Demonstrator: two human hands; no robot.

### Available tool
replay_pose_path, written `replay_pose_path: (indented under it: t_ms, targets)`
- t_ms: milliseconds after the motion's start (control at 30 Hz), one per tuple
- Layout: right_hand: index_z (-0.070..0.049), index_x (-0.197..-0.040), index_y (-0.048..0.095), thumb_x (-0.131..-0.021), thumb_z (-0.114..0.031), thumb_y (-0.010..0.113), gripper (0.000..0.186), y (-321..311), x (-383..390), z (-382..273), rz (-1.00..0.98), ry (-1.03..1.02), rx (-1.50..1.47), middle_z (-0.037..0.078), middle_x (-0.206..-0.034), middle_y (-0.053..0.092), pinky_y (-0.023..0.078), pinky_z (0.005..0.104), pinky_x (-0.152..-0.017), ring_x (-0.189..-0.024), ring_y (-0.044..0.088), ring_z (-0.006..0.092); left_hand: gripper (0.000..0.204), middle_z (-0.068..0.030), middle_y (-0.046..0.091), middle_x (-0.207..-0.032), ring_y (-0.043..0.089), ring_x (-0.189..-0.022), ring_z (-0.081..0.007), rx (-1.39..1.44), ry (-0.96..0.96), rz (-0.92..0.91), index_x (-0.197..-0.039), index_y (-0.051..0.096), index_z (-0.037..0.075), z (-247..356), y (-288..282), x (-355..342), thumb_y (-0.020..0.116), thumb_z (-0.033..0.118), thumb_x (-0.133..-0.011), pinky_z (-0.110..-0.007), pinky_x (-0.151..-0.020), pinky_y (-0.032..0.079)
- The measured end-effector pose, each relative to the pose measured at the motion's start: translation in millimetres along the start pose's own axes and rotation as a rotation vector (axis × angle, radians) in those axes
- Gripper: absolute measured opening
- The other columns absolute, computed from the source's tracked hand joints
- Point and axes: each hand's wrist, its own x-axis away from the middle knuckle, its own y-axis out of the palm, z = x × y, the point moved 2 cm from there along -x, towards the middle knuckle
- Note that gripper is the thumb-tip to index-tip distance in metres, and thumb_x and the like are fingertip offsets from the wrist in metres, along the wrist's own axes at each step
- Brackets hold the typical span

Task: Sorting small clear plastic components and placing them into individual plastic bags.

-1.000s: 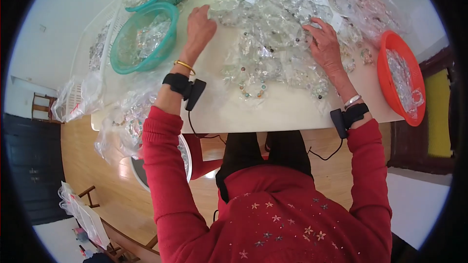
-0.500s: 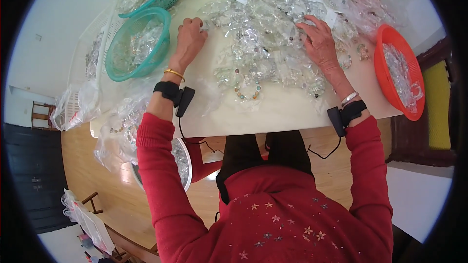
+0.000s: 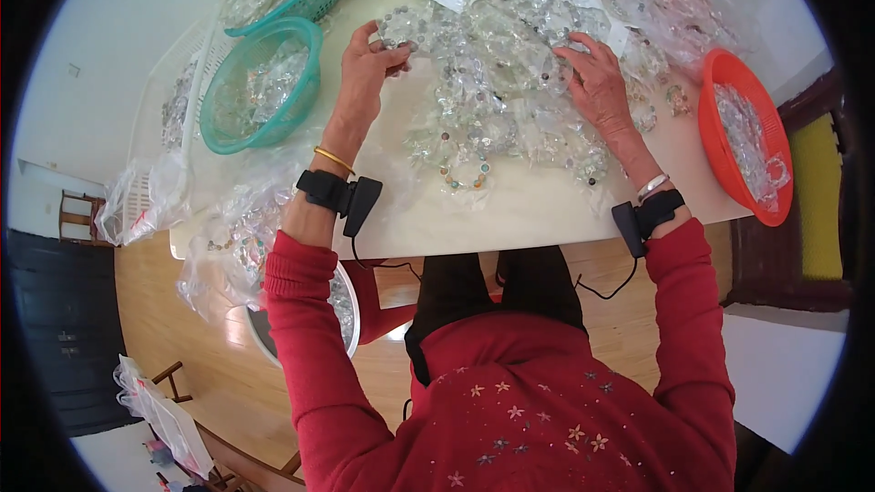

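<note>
My left hand is at the left side of the pile, its thumb and fingers closed on a clear packet holding a beaded bracelet of grey beads. My right hand rests at the right part of the pile, fingers bent and apart, fingertips touching clear packets. Between the hands spreads a heap of beaded bracelets in clear plastic packets. At its near edge, a bracelet with coloured beads lies on the white table.
To the left stand a teal basket with packets, another teal basket behind it and a white crate. An orange basket holds packets at the right. A pink-tinted bag lies far right. Bagged bracelets overhang the table's left front.
My left hand has turned and shifted slightly right, and a packeted grey-bead bracelet now shows spread out at its fingertips. My right hand has barely moved.
</note>
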Motion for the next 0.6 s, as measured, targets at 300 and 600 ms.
replay_pose_path:
  t_ms: [300,600]
  targets:
    - [-0.013,-0.108,0.063,-0.067,0.004,0.057,0.044,-2,-1,-1,0.004,0.006,-0.013,0.007,-0.114,0.06,0.041,0.0376,-0.092,-0.103,0.054,0.0274,0.016,-0.0097,0.067,-0.093,0.061,-0.074,-0.0126,0.192,-0.049,-0.244,-0.102,0.058,0.001,13,31,11,0.055,0.008,-0.088,-0.025,-0.068,0.048]
    - [-0.013,-0.108,0.063,-0.067,0.004,0.057,0.044,-2,0,0,-0.011,0.024,-0.021,0.007,-0.114,0.06,0.041,0.0374,-0.092,-0.103,0.054,0.0281,0.013,-0.0079,0.064,-0.091,0.063,-0.079,-0.0181,0.369,-0.072,-0.216,-0.098,0.056,-0.001,2,36,7,0.054,-0.001,-0.085,-0.028,-0.072,0.051]
